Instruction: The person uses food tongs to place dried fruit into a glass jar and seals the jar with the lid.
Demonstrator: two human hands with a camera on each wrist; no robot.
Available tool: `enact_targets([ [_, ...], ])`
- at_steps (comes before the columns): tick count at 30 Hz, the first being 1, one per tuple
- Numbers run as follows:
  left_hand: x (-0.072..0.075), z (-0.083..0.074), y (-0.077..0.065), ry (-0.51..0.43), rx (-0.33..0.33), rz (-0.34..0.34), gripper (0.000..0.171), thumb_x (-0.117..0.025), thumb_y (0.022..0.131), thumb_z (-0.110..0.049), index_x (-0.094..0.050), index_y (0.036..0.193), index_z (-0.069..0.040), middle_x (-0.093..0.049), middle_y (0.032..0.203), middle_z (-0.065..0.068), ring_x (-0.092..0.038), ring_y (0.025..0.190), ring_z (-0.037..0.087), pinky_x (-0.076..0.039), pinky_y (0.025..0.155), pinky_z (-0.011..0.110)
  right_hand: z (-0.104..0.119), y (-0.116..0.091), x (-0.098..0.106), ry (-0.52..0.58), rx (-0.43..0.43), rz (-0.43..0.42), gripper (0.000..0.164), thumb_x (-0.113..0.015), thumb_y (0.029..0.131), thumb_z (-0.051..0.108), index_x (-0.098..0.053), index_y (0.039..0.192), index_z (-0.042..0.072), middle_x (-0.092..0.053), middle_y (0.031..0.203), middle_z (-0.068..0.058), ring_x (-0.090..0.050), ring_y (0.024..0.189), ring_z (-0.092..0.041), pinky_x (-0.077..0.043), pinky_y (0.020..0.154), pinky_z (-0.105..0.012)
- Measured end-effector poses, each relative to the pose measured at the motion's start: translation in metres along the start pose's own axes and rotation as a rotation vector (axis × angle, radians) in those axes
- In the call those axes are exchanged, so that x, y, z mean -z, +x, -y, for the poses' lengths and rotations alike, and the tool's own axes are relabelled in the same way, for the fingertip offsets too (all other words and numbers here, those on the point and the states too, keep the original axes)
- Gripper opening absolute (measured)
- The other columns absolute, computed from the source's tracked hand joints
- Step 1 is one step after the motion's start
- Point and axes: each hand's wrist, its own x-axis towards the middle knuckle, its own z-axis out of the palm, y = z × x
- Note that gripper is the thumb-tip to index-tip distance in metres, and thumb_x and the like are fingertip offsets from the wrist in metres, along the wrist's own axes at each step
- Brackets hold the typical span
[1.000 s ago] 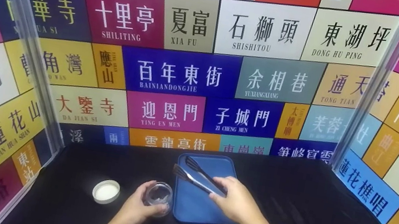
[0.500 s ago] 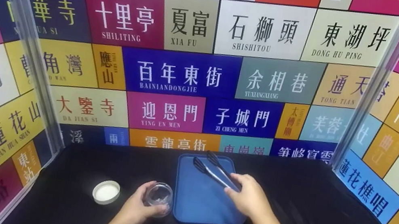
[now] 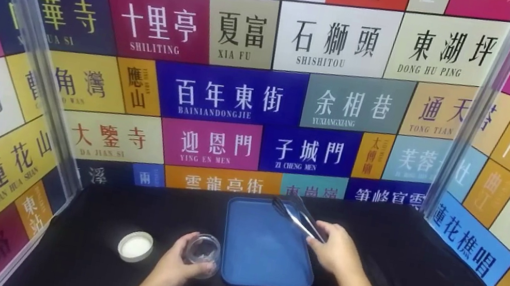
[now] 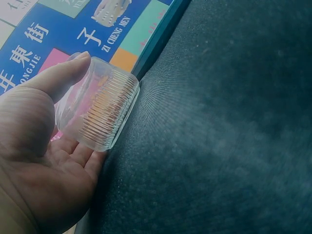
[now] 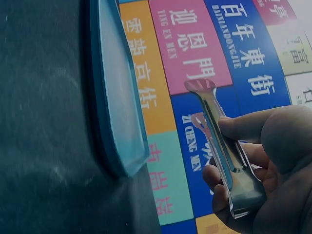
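Note:
A clear jar [image 3: 204, 245] with its open mouth facing up stands on the black cloth beside the tray, and my left hand [image 3: 176, 266] holds it from the left. In the left wrist view, the thumb lies on one side of the ribbed jar [image 4: 108, 108] and the fingers reach round the other. My right hand [image 3: 334, 251] grips metal tongs [image 3: 301, 222] over the tray's far right corner. Thumb and fingers press the arms of the tongs [image 5: 225, 151] in the right wrist view, their tips slightly apart with nothing between them.
A blue rectangular tray [image 3: 267, 250] lies on the black cloth [image 3: 106, 211] between the hands. A round white lid [image 3: 135, 246] rests to the left of the jar. Walls covered in coloured name signs [image 3: 232, 92] enclose the table at the back and both sides.
My right hand has moved the tongs to the right, from over the tray's left part to its far right corner, turning them slightly. The left hand and the jar have stayed put.

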Motion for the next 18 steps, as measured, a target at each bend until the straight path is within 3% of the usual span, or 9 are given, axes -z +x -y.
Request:
enact_targets([
  [10,0.0,0.002,0.002,0.016,-0.008,-0.001,0.097,-0.096,0.077,-0.029,-0.046,0.158,-0.007,-0.061,0.152,0.021,-0.06,0.137,0.038,-0.043,0.119,0.058,-0.033,0.009,0.009,-0.023,-0.073,-0.044,0.059,-0.072,0.098,0.023,-0.057,0.148,-0.006,-0.058,0.147,-0.037,-0.056,0.137,-0.054,-0.042,0.118,-0.066],
  [18,-0.001,0.003,0.001,-0.025,-0.021,0.003,0.095,-0.094,0.079,-0.022,-0.045,0.158,-0.005,-0.061,0.152,0.022,-0.062,0.135,0.035,-0.047,0.116,0.052,-0.057,0.012,0.013,-0.014,-0.128,-0.078,0.06,-0.072,0.098,0.021,-0.056,0.146,-0.011,-0.061,0.144,-0.035,-0.058,0.136,-0.054,-0.043,0.118,-0.065],
])
